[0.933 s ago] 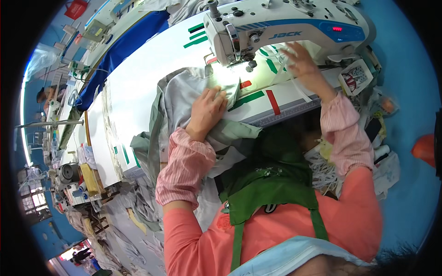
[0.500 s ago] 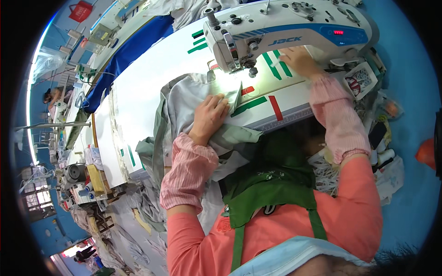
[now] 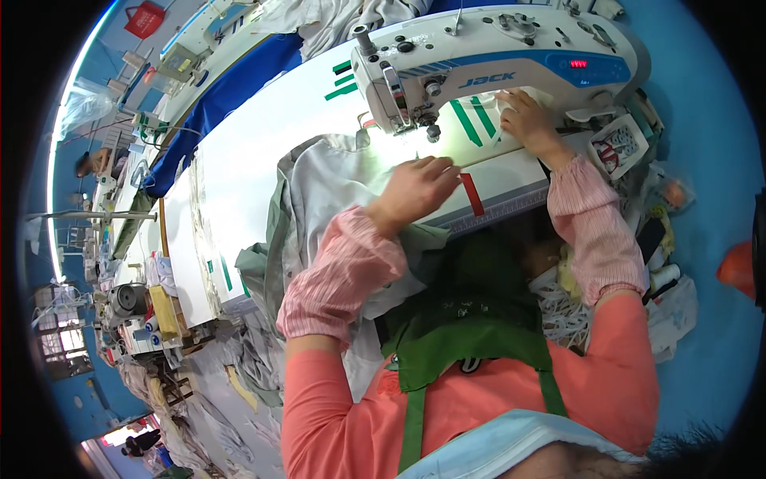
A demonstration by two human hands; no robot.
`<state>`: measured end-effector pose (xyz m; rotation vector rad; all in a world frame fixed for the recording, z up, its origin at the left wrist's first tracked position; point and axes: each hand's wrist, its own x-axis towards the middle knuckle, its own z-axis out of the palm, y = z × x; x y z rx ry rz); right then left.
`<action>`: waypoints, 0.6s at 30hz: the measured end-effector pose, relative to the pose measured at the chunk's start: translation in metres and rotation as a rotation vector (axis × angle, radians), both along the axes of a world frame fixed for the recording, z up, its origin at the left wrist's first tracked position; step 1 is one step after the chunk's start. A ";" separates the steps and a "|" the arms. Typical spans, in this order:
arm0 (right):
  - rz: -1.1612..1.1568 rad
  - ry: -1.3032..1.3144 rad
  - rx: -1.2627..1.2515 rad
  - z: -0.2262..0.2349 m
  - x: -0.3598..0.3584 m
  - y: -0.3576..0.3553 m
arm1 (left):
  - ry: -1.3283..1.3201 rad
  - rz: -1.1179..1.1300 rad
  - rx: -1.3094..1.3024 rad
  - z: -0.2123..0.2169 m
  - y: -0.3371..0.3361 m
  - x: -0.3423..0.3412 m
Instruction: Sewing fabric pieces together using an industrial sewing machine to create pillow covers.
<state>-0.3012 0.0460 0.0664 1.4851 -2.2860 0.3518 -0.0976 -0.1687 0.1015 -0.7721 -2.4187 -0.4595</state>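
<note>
Leftmost, small and partly hidden, another person (image 3: pixel 97 162) sits among machines along the far side of the room, with a red bag (image 3: pixel 144 19) hanging above. Below them a round grey motor (image 3: pixel 126 301) stands near a yellow block (image 3: pixel 165 310). A blue cloth (image 3: pixel 239 100) runs slantwise beside the white desk (image 3: pixel 231 184), and crumpled fabric (image 3: pixel 251 363) lies heaped below the desk's left end.

Next comes the pale grey cloth (image 3: pixel 319 180), spread in folds on the desk, its upper right corner close to the lit needle area of the white and blue sewing machine (image 3: pixel 495 68) and its lower part drooping over the near edge. The left hand (image 3: pixel 416 190) lies over the right part of this cloth, just below the machine's head, palm down with bent fingers close together; whether it grips any fabric cannot be told. Its forearm wears a pink sleeve cover (image 3: pixel 343 271).

A red strip (image 3: pixel 472 195) is just right of those fingertips, above a ruler (image 3: pixel 503 211) along the desk's edge. Green strips (image 3: pixel 465 124) mark the surface farther up. Near them, under the machine's arm, the right hand (image 3: pixel 527 121) has its fingers curled; its grip cannot be made out. Farther right are a white tray (image 3: pixel 598 153) of small items and a thread spool (image 3: pixel 664 276).
</note>
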 end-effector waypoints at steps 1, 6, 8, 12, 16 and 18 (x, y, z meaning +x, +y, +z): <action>0.014 0.003 -0.002 0.007 0.009 -0.006 | 0.003 0.014 -0.002 0.003 0.011 -0.005; 0.285 -0.347 -0.334 0.034 0.042 -0.020 | -0.394 0.483 0.071 0.000 0.046 -0.042; 0.313 -0.370 -0.395 0.028 0.049 -0.032 | -0.333 0.453 0.131 -0.012 0.036 -0.048; 0.282 -0.513 -0.288 0.011 0.046 -0.043 | -0.401 0.471 0.004 -0.011 0.013 -0.029; 0.137 -0.305 -0.199 -0.021 -0.008 -0.024 | -0.455 0.621 -0.089 -0.002 -0.035 0.015; -0.121 -0.341 -0.093 -0.013 -0.010 -0.027 | -0.487 0.666 -0.164 0.002 -0.062 0.034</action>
